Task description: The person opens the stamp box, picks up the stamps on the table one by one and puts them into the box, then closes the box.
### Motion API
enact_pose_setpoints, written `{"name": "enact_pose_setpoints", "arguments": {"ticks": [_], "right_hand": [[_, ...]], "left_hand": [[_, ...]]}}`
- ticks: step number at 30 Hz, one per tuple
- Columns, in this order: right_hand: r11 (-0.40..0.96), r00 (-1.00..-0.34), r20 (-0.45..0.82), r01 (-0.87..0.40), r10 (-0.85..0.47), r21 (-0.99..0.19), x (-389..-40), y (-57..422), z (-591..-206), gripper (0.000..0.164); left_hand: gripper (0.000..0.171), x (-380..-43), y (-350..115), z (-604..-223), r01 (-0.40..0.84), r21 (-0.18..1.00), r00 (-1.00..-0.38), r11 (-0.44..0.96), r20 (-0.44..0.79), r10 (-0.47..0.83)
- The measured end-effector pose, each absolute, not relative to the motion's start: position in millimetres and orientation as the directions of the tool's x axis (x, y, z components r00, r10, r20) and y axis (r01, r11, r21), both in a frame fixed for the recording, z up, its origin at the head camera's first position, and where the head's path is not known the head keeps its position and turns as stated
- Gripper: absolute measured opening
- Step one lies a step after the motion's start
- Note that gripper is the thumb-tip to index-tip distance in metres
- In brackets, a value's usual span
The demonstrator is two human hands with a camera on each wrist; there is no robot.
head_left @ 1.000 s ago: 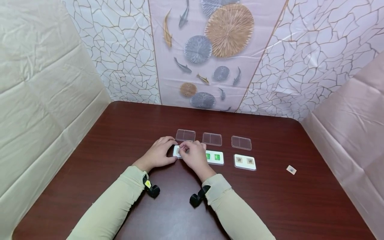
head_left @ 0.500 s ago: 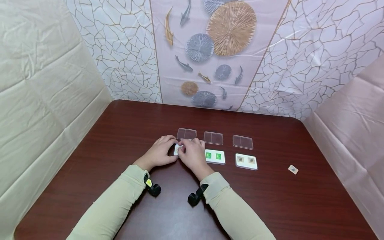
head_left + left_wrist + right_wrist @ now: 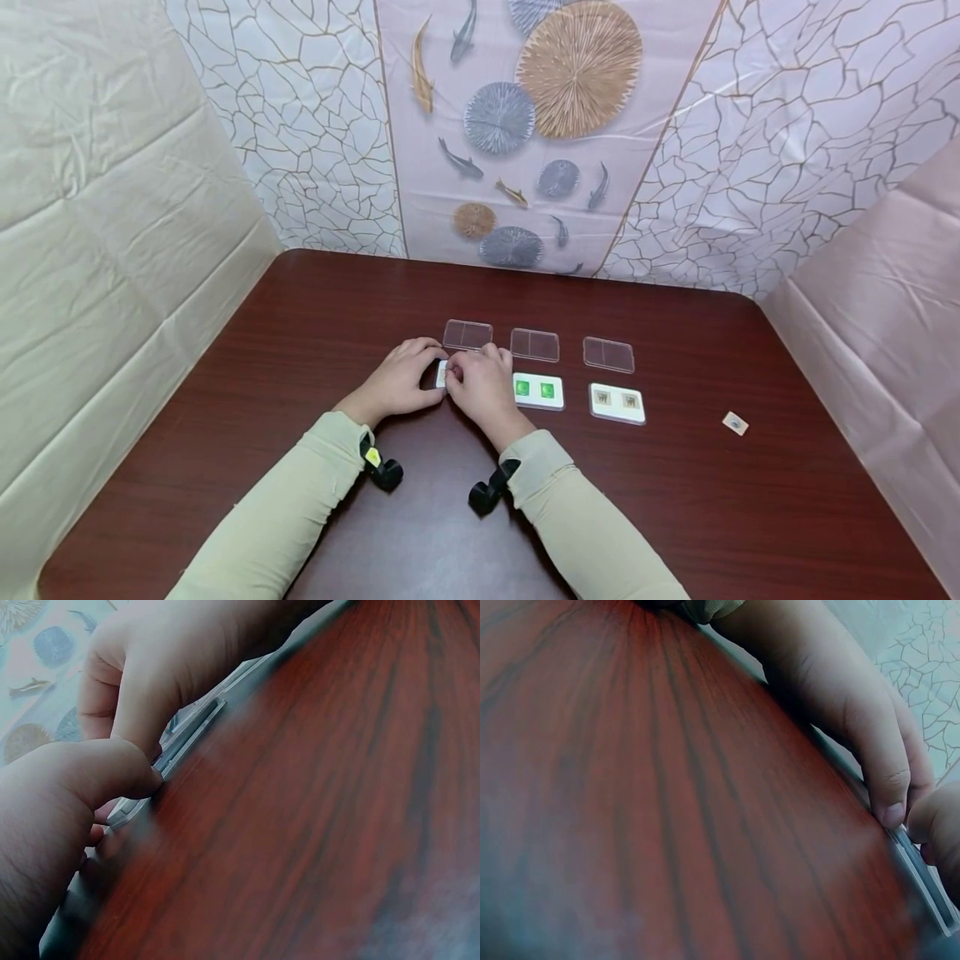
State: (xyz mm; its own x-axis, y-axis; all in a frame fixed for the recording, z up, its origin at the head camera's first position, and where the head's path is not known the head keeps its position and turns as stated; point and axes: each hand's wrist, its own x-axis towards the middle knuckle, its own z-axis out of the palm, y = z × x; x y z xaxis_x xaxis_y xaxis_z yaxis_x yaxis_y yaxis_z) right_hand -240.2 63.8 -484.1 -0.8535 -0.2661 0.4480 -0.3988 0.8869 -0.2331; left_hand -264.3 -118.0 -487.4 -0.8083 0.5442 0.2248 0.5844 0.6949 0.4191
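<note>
A flat white case (image 3: 440,375) lies on the table, mostly hidden by both hands in the head view. My left hand (image 3: 401,379) holds its left end, thumb on the near edge and fingers at the far side. Over the same case is my right hand (image 3: 483,385), its thumb and index finger bent together at the inside. Whatever lies under those fingertips is hidden. In the left wrist view the case's clear edge (image 3: 191,739) shows under the right hand (image 3: 161,664). From the right wrist, the left thumb (image 3: 892,814) touches the case's corner.
Beside the right hand lies a white case with green squares (image 3: 537,391); further right is another with brown pictures (image 3: 617,403). Three clear lids (image 3: 468,335), (image 3: 535,345), (image 3: 608,355) lie behind. A small square tile (image 3: 735,423) sits alone on the right.
My right fingertips have moved slightly left and come closer over the case, covering more of it. The left hand keeps its hold. The head view has shifted a little.
</note>
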Motion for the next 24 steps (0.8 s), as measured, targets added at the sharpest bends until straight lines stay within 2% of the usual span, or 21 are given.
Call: {"name": "enact_pose_setpoints", "arguments": {"ticks": [7,24], "right_hand": [[0.878,-0.802,0.503,-0.452,-0.323,-0.156,-238.7,65.7,-483.9,0.009],[0.883,-0.808,0.476,-0.453,-0.349,-0.121,-239.5,65.0,-484.0,0.012]], "left_hand": [[0.055,-263.5,-117.6,-486.2,0.587,0.417,-0.806,0.694,0.224,0.548],[0.056,-263.6,-117.7,-486.5,0.591,0.414,-0.804,0.692,0.236,0.546]]}}
